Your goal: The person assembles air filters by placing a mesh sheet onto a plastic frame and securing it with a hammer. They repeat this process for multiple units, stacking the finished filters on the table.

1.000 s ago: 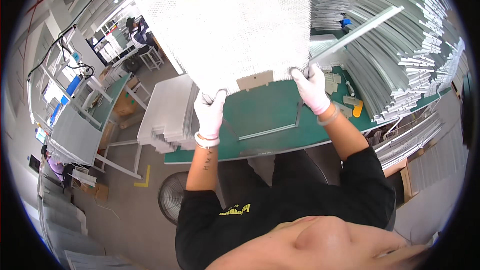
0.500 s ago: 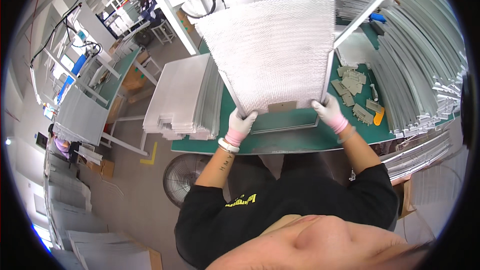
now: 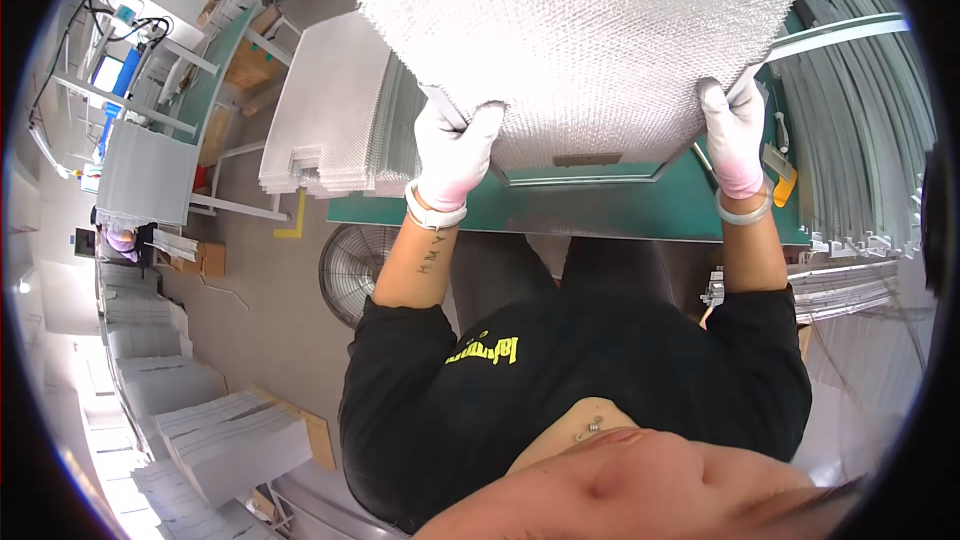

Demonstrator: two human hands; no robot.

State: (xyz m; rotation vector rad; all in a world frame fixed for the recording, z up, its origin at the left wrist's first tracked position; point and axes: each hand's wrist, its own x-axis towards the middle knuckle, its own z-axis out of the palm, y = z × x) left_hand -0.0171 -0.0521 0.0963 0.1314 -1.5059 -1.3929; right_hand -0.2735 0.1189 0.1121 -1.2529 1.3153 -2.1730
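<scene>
Cardboard box [image 3: 212, 258] is sitting on the floor at abt 9 o'clock, pale strips [image 3: 175, 243] lying next to it — can't tell what it's holding. Another brown ctn [image 3: 250, 65] is standing by the green bench [image 3: 232, 40] at 10 o'clock; can't make out its contents either.

Mesh panel [image 3: 590, 40] is filling 12 to 1 o'clock, up over the green table [image 3: 560, 217]: silvery-white, fine-holed, approx. rectangular, w/ ragged, prickly edges and bright glare. Smooth metal edging [image 3: 443, 106] is showing at its L side, and a small brownish plate [image 3: 588, 159] is showing at the near edge. Slim metal bar [image 3: 585, 179] is lying just below that.

L hand [image 3: 455, 148], white-gloved, is clamping the panel's near L corner from abt 12 o'clock, thumb pressing on top; R hand [image 3: 735, 140], also gloved, is doing likewise on the near R corner at 2 o'clock. Fingers underneath are mostly hiding.

Stack of mesh panels [image 3: 325, 90] is resting at 10–11 o'clock — notched near edge; long pale strips [image 3: 840, 130] are lying bunched at 2–3 o'clock, near an orange-yellow tool [image 3: 785, 190].
</scene>
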